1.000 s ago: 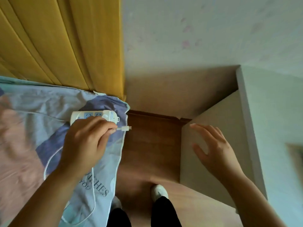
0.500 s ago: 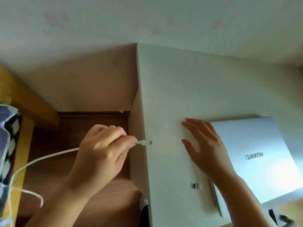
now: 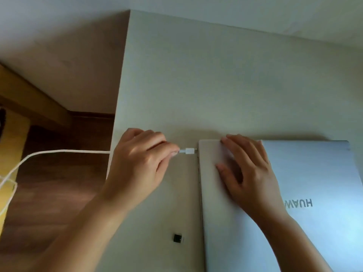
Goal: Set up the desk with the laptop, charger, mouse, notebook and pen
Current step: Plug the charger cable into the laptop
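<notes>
A closed silver laptop (image 3: pixel 314 173) lies on the pale desk (image 3: pixel 196 85), its logo upside down to me. My left hand (image 3: pixel 141 165) pinches the white charger cable (image 3: pixel 59 152) just behind its plug (image 3: pixel 189 151). The plug's tip sits at the laptop's left edge, near the back corner. My right hand (image 3: pixel 249 173) rests flat on the left part of the lid, fingers spread. Mouse, notebook and pen are out of sight.
A small black square piece (image 3: pixel 177 237) lies on the desk left of the laptop, near me. The cable trails off the desk's left edge over the brown wooden floor (image 3: pixel 59 193). A wooden frame (image 3: pixel 29 99) stands at far left.
My view swung right from the bed to the desk. My left hand carried the plug across the desk edge to the laptop's left side. My right hand moved onto the lid.
</notes>
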